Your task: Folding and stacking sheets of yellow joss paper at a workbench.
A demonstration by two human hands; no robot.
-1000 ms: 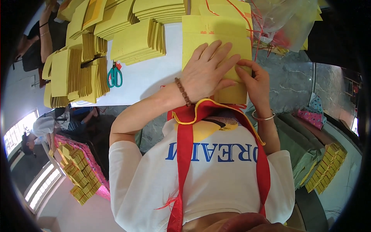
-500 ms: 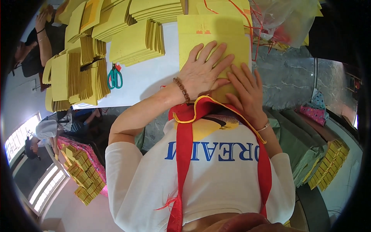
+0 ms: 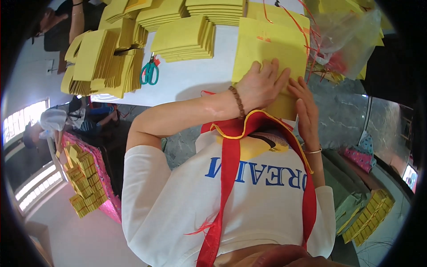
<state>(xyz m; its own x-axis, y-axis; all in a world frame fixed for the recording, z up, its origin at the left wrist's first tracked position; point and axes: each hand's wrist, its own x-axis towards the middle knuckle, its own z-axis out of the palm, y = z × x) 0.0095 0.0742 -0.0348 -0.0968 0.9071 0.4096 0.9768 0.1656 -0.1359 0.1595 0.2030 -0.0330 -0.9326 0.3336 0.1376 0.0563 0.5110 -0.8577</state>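
A yellow paper sheet or flat packet [image 3: 267, 49] with small orange marks lies on the white table before me. My left hand [image 3: 262, 84], a brown bead bracelet at its wrist, rests on its lower part. The fingers are slightly bent and apart, with no grip on anything. My right hand [image 3: 307, 113] is at the paper's lower right edge. Its fingers stretch forward and its palm is turned partly sideways. The near end of the paper [image 3: 282, 107] shows between my hands, in shadow. The red apron's yellow-trimmed edge [image 3: 253, 118] is just below it.
Teal-handled scissors [image 3: 150, 73] lie on the white table [image 3: 178, 89]. Folded yellow paper stacks [image 3: 182, 38] stand at the left and back. Red cords [image 3: 311, 44] and a clear plastic bag [image 3: 351, 40] lie at the right. Another person [image 3: 55, 118] works far left by bundled yellow packets [image 3: 84, 182].
The view has shifted, so the table appears farther right. My left fingers have gone from spread flat to more bent; my right hand has turned more on its side.
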